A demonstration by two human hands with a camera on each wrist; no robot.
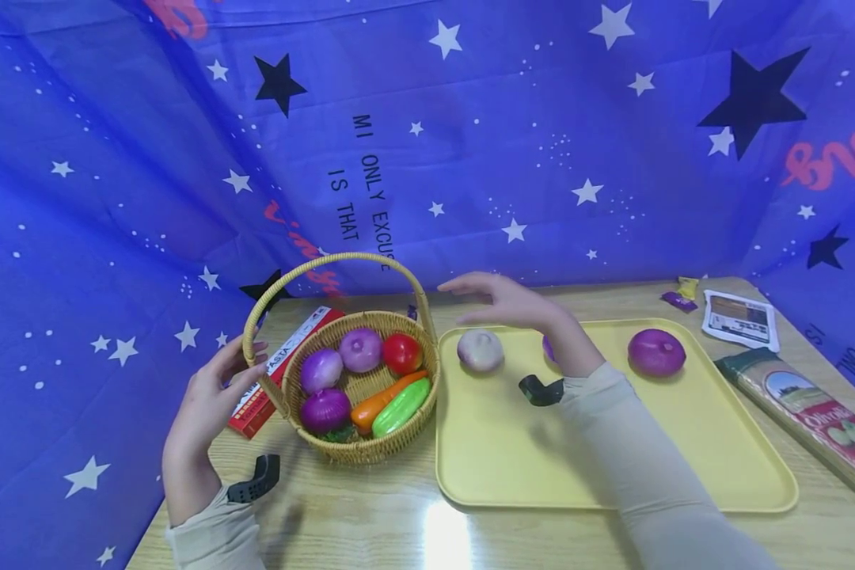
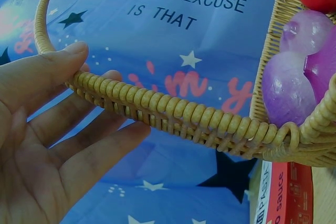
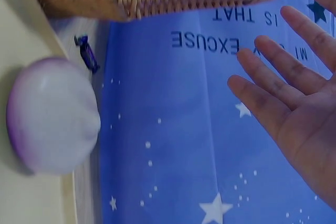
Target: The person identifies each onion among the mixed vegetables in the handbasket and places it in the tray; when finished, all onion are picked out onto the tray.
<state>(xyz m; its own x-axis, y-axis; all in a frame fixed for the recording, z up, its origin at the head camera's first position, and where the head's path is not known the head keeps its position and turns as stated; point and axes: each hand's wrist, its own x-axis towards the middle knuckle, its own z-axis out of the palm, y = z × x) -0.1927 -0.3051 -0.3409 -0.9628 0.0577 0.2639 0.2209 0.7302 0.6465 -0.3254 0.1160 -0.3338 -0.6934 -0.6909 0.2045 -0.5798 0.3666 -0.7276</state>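
A wicker basket stands upright on the table, its arched handle raised. Inside it lie several purple onions, a red tomato, a carrot and a green cucumber-like vegetable. My left hand is at the handle's left side, thumb and fairly straight fingers spread to either side of the cane. My right hand hovers over the tray's back edge, palm toward the basket, its fingers extended and holding nothing. A whitish onion sits below that hand, near the tray's left corner.
A yellow tray bears a purple onion and another half hidden by my right arm. Behind the basket lies a red pasta box. An Olivoila packet, a white-framed pack and small wrapped candies lie right.
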